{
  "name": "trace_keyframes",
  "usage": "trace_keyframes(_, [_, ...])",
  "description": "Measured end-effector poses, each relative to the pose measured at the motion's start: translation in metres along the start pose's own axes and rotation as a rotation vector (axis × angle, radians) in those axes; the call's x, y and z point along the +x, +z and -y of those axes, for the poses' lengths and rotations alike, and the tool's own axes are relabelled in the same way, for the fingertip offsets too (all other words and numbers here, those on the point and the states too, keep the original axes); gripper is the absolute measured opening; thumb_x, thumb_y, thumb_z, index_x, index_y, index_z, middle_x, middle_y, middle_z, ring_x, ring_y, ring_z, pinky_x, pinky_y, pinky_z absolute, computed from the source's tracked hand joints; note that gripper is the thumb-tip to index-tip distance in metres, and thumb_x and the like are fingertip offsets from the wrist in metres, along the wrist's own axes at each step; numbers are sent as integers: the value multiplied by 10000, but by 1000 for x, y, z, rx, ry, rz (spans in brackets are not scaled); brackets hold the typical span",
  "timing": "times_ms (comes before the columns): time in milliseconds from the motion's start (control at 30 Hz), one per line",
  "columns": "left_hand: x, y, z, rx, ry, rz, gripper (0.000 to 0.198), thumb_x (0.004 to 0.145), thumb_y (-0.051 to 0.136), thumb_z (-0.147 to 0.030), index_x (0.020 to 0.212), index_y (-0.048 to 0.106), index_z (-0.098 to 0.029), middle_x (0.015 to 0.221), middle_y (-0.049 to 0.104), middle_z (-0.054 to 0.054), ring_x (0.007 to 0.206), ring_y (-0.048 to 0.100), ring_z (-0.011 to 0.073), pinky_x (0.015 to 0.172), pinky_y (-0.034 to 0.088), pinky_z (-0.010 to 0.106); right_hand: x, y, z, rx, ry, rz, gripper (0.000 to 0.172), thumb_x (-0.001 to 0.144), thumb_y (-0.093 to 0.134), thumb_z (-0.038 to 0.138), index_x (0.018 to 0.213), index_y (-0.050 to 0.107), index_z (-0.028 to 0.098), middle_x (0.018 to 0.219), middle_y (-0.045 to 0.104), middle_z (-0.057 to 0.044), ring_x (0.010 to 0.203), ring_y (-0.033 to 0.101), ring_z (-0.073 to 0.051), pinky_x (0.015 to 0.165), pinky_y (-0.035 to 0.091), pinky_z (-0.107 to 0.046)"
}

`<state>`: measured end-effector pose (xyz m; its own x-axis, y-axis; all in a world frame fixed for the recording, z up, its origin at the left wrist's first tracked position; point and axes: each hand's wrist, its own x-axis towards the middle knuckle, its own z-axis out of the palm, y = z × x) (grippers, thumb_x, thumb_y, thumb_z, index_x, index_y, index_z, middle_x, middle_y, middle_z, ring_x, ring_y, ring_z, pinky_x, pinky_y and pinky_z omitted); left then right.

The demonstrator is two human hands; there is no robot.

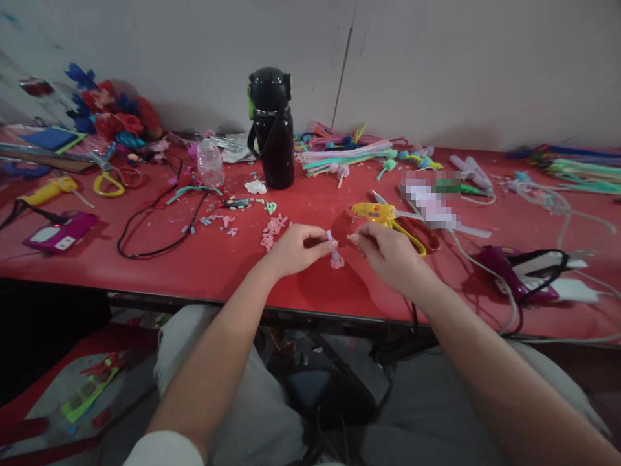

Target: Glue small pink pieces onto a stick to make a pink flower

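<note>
Near the front edge of the red table (194, 272), my left hand (303, 249) pinches a small lilac and pink piece (336, 260), whose frilly end hangs below the fingertips. Just to its right, my right hand (385, 252) is closed, with thumb and forefinger pressed together around a tiny pink bit (353, 239). A narrow gap separates the two hands. Behind my right hand lies a yellow glue gun (373, 211), beside scissors with yellow and red handles (410, 237). A pile of small pink pieces (273, 228) rests behind my left hand.
A black bottle (274, 145) stands at the back, beside a clear plastic cup (210, 164). Pipe cleaners (347, 155) lie along the wall. At left are another glue gun (48, 191), scissors (107, 184) and a purple box (62, 232). Cables run around a purple device (519, 275) at right.
</note>
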<state>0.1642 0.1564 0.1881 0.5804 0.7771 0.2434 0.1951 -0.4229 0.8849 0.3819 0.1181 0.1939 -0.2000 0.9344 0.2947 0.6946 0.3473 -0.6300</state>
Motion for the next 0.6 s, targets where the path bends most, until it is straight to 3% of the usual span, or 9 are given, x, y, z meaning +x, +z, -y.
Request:
trace_keyframes(200, [2,4,3,-34,-17,9,339,912,708,-458,724,731,-177,666,679,23,631,605,131,620,463,245,1,4,9,-47,-29,103,134,988,469,240,879,542,214,879,686,-92,820,627,-232,723,425,-339])
trace_keyframes(600, [6,8,-1,-36,-4,19,385,917,688,-496,703,680,-177,672,669,20,660,596,145,664,465,274,-4,5,3,-131,-75,171,139,1005,417,203,931,534,214,954,689,-111,842,629,-248,710,410,-357])
